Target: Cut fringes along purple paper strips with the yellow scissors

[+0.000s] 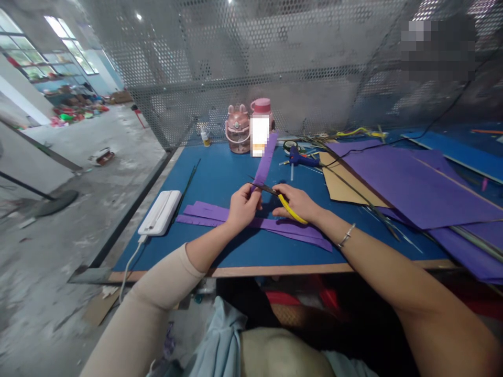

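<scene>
Left hand (243, 207): fingers closed, pinching the near end of a purple paper strip (267, 159). Right hand (297, 204): curled around the yellow handle of the scissors (282, 199), with the dark blades reaching left to the strip just above the left thumb. The strip rises up and away from both hands, tilted slightly right.

Large purple sheets (412, 183): right of the right hand, well apart, lying flat. Brown cardboard piece (346, 186): between those sheets and the right hand. Cut purple strips (212, 213): flat on the blue tabletop (220, 173) under both wrists. White power bank (160, 212): left of the left hand, near it. Two pink bottles (238, 131): beyond the hands, at the mesh wall. Blue glue gun (301, 157): beyond the right hand. Bracelet (346, 235): on the right wrist.
</scene>
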Motion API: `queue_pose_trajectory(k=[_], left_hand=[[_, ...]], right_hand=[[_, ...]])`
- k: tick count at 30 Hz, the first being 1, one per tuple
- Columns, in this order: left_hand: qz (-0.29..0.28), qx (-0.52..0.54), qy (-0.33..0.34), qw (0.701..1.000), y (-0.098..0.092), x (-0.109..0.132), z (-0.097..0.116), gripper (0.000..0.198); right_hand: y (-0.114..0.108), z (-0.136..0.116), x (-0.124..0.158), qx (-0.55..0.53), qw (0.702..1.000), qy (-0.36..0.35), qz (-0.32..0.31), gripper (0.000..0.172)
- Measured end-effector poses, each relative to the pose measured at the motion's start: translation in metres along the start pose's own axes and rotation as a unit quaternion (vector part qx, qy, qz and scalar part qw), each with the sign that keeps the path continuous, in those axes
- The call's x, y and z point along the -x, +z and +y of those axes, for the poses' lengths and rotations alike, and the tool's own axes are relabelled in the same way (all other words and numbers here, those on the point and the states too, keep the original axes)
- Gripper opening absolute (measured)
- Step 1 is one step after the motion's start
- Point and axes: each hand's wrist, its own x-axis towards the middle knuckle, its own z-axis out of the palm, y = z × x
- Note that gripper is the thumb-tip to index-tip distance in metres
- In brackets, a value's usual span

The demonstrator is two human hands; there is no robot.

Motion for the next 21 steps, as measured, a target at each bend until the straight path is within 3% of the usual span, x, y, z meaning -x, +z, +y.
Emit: queue_pose_trajectory(k=[11, 21], left_hand=[[-0.017, -0.011, 0.019, 1.000, -0.0011, 0.0019, 0.0020, 0.024], [-0.024, 0.011, 0.003, 1.000, -0.0003, 0.0012, 0.0010, 0.025]], right_hand=[[-0.0077, 0.0030, 0.0000, -0.081, 0.995, -0.046, -0.019, 0.061], [-0.0061, -0.0023, 0.0022, -0.079, 0.996, 0.007, 0.028, 0.041]])
